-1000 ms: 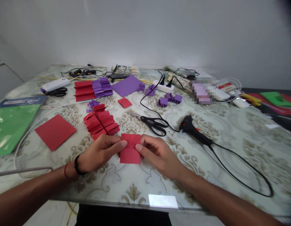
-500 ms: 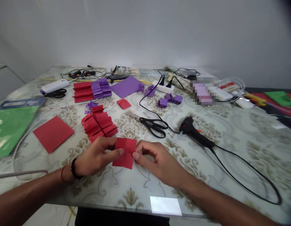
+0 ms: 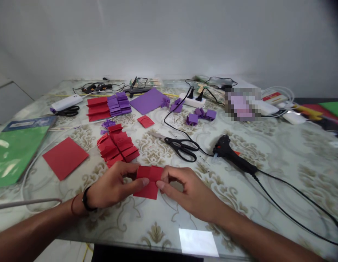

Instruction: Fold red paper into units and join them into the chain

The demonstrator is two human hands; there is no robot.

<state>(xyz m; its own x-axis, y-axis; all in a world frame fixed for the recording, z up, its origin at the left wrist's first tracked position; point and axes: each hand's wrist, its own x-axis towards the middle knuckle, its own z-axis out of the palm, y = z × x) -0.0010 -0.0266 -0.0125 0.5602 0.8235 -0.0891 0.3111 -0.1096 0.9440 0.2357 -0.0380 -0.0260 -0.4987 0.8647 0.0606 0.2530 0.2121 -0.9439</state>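
Both my hands pinch a small red paper piece (image 3: 148, 182) over the near part of the patterned table (image 3: 267, 163). My left hand (image 3: 114, 185) grips its left edge with thumb and fingers closed. On its right edge my right hand (image 3: 185, 189) is closed the same way. The top part of the paper is folded down toward me. Just beyond my left hand lies a pile of folded red pieces (image 3: 118, 143).
Black scissors (image 3: 181, 146) and a black glue gun (image 3: 234, 154) with its cable lie to the right. A flat red square (image 3: 65, 157) and green sheet (image 3: 13, 151) are at left. Purple sheet (image 3: 148, 100), purple folded pieces (image 3: 200, 115) and a power strip (image 3: 193, 102) sit farther back.
The red paper's upper part has been folded over, so it looks shorter than one second ago. My hands stayed on its two sides and shifted slightly toward me.
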